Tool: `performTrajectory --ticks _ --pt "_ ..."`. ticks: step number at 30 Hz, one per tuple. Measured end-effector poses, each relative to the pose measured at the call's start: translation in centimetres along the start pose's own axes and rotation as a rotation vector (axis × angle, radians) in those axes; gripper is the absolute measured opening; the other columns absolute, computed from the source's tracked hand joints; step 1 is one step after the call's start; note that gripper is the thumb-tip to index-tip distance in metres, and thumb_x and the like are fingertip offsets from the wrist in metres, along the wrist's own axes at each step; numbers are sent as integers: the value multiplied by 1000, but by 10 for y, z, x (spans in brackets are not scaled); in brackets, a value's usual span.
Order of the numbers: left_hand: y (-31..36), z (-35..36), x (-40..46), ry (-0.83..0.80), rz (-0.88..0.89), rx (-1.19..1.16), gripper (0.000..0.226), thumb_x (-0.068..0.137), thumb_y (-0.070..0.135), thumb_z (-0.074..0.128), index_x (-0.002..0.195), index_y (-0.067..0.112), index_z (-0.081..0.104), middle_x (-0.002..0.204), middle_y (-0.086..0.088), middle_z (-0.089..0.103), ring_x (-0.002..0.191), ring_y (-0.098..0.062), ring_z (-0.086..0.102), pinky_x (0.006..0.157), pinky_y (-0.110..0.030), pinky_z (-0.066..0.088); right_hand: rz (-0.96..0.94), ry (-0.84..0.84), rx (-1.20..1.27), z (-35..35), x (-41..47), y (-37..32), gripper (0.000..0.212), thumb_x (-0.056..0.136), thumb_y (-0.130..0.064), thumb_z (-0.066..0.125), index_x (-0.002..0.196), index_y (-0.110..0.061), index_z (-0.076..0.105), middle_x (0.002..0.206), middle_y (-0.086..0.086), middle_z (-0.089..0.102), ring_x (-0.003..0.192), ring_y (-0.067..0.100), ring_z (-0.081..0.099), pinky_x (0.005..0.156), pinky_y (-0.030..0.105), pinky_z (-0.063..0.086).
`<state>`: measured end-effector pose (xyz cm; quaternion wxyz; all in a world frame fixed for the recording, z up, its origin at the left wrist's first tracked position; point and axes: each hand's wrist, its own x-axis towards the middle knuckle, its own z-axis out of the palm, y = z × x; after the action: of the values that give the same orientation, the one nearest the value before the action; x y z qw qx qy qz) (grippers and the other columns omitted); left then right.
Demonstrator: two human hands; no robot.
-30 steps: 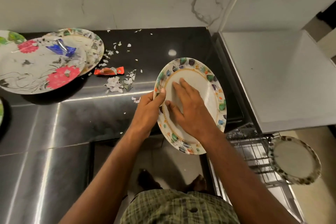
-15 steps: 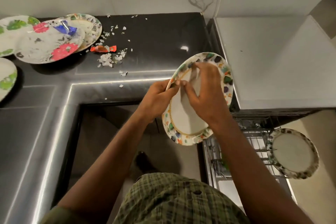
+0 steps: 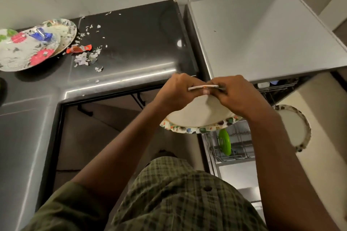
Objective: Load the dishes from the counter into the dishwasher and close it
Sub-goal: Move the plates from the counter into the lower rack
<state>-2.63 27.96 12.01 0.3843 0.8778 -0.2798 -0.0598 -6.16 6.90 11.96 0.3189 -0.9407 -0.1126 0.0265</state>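
Observation:
A white plate with a coloured patterned rim (image 3: 197, 118) hangs tilted in the air beyond the counter's front edge, its face toward me. My left hand (image 3: 176, 93) and my right hand (image 3: 234, 95) both grip its upper rim. Below and to the right is the open dishwasher rack (image 3: 238, 148), with a green plate (image 3: 224, 144) standing in it and a brown-rimmed white plate (image 3: 293, 127) at its right. Flowered plates (image 3: 28, 50) lie stacked at the far left of the black counter (image 3: 135, 43).
Torn paper scraps (image 3: 86, 58) and a red candy wrapper (image 3: 78, 49) lie on the counter beside the stacked plates. A blue wrapper (image 3: 42, 36) sits on the top plate. A grey appliance top (image 3: 253, 35) stands to the right, above the dishwasher.
The plate has been lifted off the counter, swung down and toward me, and tipped up on edge. My right hand went from pressing its face to gripping its rim.

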Motion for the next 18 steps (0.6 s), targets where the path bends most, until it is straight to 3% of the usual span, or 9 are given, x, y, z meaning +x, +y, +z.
performTrajectory --ticks 3,5,7,9,11,13,15,18 --pt "3 20 17 -57 33 48 20 94 35 76 108 21 80 91 7 78 80 -9 71 74 -35 56 84 5 82 -6 -14 28 20 102 -32 64 116 -31 79 99 -5 78 92 15 69 85 42 56" --pt "-4 31 26 -89 2 29 23 90 31 81 105 15 75 90 6 76 81 -12 70 73 -33 55 148 41 148 -11 -25 51 19 102 -29 67 115 -37 79 100 -10 78 94 11 69 88 38 56" --pt "-13 42 38 -242 -51 94 23 94 30 77 108 13 69 94 5 72 88 -17 69 75 -30 53 248 93 278 -22 -39 76 24 100 -29 70 113 -48 78 104 -20 78 101 4 69 92 32 55" --pt "-19 58 50 -418 -88 153 21 102 31 65 117 16 70 101 2 72 93 -19 68 82 -35 53 317 124 342 -34 -57 100 33 97 -28 73 103 -60 75 103 -33 74 101 -6 68 89 25 52" --pt "-13 79 71 -497 -56 101 24 106 27 59 125 18 70 107 -1 74 94 -18 67 82 -32 50 377 115 322 -46 -71 122 40 95 -22 76 102 -61 75 98 -37 73 96 -12 67 82 20 47" --pt "-2 107 97 -557 31 117 23 106 22 57 126 20 70 110 -2 74 100 -21 65 81 -30 44 448 34 290 -53 -73 138 39 91 -18 79 110 -51 77 96 -30 75 91 -8 69 81 22 48" --pt "10 135 120 -629 94 175 20 101 14 58 114 24 70 97 1 71 97 -23 66 77 -31 43 517 -82 222 -51 -67 147 41 90 -14 80 116 -45 76 93 -23 75 85 -3 69 78 22 49" --pt "23 170 152 -703 126 166 23 96 9 60 109 24 72 89 5 67 88 -20 64 79 -36 51 656 -104 100 -40 -57 162 39 93 -4 68 118 -32 79 92 -7 73 79 10 64 73 29 45"
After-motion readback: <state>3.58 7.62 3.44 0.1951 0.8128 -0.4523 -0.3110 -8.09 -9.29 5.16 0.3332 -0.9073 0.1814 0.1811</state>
